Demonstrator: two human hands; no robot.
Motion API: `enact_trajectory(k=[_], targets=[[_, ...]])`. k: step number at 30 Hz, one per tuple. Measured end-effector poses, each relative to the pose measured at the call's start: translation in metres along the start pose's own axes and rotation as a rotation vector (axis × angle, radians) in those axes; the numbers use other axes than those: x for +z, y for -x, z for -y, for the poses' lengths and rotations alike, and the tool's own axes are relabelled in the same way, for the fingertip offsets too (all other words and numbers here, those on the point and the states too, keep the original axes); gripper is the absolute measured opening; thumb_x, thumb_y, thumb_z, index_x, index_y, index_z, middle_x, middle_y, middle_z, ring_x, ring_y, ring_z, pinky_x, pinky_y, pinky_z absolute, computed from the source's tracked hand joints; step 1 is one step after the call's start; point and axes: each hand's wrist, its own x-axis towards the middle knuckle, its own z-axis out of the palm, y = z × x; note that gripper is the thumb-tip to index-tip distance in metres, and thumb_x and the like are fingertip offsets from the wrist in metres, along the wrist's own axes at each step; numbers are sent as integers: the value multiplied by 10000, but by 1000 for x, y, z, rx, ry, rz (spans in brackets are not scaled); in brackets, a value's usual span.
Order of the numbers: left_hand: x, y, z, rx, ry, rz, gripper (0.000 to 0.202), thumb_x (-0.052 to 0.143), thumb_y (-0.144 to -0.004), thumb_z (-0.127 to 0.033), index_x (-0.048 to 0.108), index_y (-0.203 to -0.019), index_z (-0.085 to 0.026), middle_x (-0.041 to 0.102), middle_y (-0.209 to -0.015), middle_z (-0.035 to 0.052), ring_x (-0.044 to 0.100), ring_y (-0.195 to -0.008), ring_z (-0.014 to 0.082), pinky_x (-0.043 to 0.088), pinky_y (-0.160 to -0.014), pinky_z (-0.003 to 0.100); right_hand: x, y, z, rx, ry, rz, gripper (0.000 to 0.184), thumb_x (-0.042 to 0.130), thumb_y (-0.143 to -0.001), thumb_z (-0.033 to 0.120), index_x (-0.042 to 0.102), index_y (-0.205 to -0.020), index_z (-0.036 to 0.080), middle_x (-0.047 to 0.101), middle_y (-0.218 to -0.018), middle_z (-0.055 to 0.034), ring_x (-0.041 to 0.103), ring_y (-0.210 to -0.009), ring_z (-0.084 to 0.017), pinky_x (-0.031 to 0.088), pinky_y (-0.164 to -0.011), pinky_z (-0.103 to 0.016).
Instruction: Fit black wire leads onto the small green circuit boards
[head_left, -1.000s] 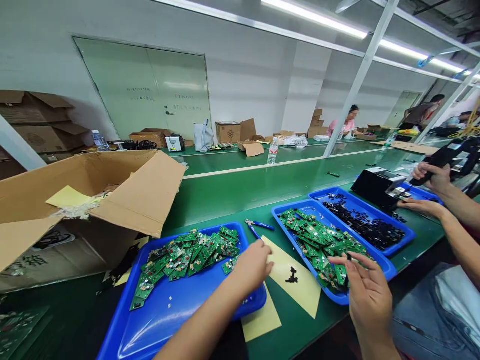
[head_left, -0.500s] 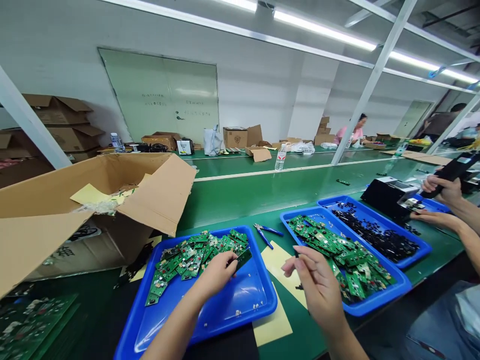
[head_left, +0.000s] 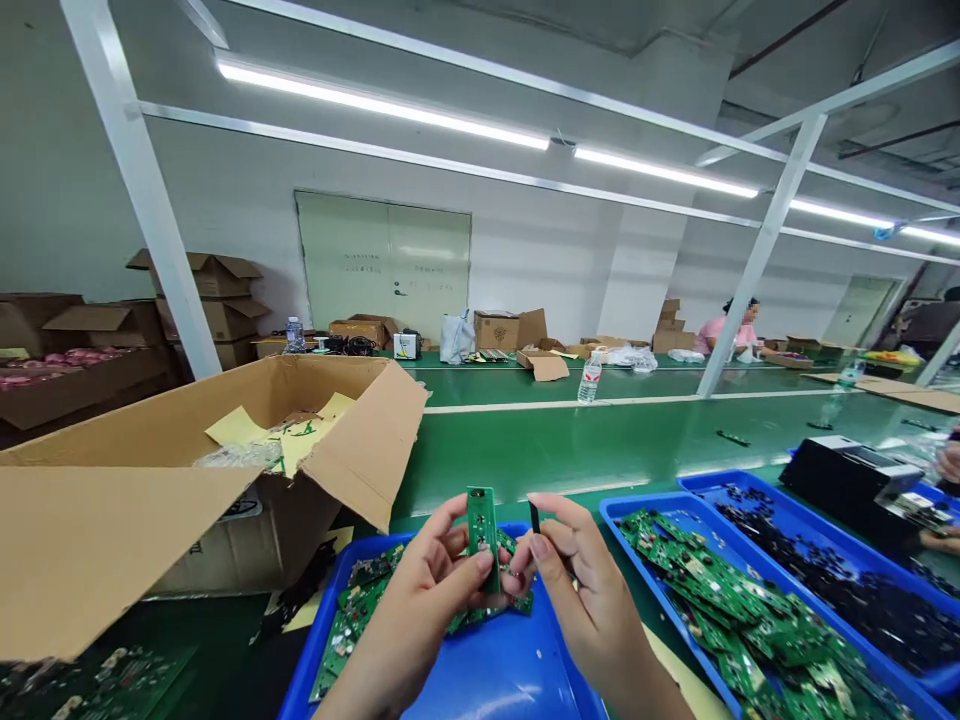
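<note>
My left hand (head_left: 427, 590) pinches a narrow green circuit board (head_left: 481, 525), held upright above the blue tray (head_left: 495, 680) in front of me. Between the thumb and fingers of my right hand (head_left: 589, 590) is a small black strip-like part (head_left: 535, 517), close beside the board but apart from it. More green circuit boards (head_left: 356, 610) lie in the tray, partly hidden behind my hands. Both hands are closed, with their fingertips almost meeting.
To the right, a second blue tray holds a heap of circuit boards (head_left: 720, 590); beyond it, another holds small black parts (head_left: 817, 580). A large open carton (head_left: 367, 430) stands at left. A water bottle (head_left: 589, 378) is on the green bench. A co-worker's hand shows at the right edge.
My left hand has lifted a circuit board from the tray and turned it upright. My right hand has come in beside it with the black part. The view has tilted up.
</note>
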Motion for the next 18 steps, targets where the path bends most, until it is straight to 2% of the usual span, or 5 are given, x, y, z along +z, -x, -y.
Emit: enact_trajectory(k=[3, 7, 10, 13, 18], targets=[[-5, -2, -1, -35, 27, -37, 425, 810, -620, -414, 579, -915, -213, 683, -733, -1, 666, -620, 162, 531, -587, 270, 9, -8, -4, 23, 4, -16, 258, 423, -975, 379, 529, -1147, 217, 623, -634, 18, 621, -554, -139, 520, -577, -263], [-11, -5, 0, -8, 6, -45, 400, 773, -645, -512, 531, -696, -198, 662, -606, -3, 632, -582, 145, 483, -562, 229, 20, -15, -16, 20, 25, -129, 259, 420, -970, 395, 559, -1093, 214, 599, -591, 23, 589, -494, -135, 486, -520, -244], [-12, -7, 2, 60, -35, -45, 326, 764, -688, -447, 581, -682, -177, 675, -656, 20, 602, -617, 134, 469, -599, 223, 22, -16, -25, 5, 81, -88, 278, 421, -967, 403, 554, -1132, 224, 575, -586, 28, 560, -502, -135, 465, -516, -229], [-11, -8, 4, 73, 14, -76, 290, 765, -682, -421, 612, -765, -189, 681, -713, 20, 602, -635, 150, 483, -632, 261, 20, -15, -31, 25, 103, -48, 288, 412, -968, 401, 550, -1159, 235, 561, -591, 28, 554, -490, -130, 459, -503, -215], [-7, -12, 7, 107, 14, -200, 267, 783, -653, -356, 632, -804, -195, 586, -596, -44, 541, -566, 114, 457, -588, 224, 18, -13, -36, 46, 157, 106, 304, 367, -978, 386, 576, -1152, 250, 568, -600, 16, 563, -508, -147, 461, -515, -234]])
